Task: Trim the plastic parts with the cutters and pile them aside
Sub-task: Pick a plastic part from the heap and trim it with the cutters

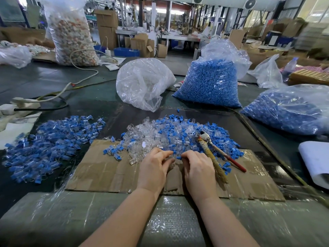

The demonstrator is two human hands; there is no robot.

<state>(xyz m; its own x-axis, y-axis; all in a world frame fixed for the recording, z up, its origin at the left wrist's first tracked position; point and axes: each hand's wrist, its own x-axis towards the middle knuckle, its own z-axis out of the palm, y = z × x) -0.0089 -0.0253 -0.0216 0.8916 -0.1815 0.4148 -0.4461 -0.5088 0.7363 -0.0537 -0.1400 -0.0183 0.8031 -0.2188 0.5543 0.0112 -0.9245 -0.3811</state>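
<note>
Far left on the dark table (99, 104): white power strip (21, 102) w/ cables, then the done pile (48, 141) of blue-and-clear plastic parts, spread flat, well apart from my hands. Behind it, a tall clear bag of mixed pale bits (71, 32) stands upright.

Centre: cardboard sheet (106, 172) lies flat in front of me. On its far edge sits the loose heap (170, 134) of clear shells and blue caps, not sorted. Behind the heap, a slumped clear bag of clear pieces (142, 82).

My left hand (153, 168) rests palm-down at the near edge of the heap, fingers curled, fingertips (167, 154) tucked into the parts. Looks like I'm pinching a small clear piece, but can't tell for sure, too small and half hidden. My right hand (199, 168) is just beside it, nearly touching, fingers curled inward the same way, tips at the same spot on the heap; what it grips, if anything, I can't make out.

Right of my right hand: the cutters (213, 154) lie on the heap, not held, head pointing away, one handle wrapped in yellowish tape, the other red.

Further right and back: two bags of blue caps, one upright (211, 82), one lying on its side (288, 113). Far right edge, a white roll (316, 161).
</note>
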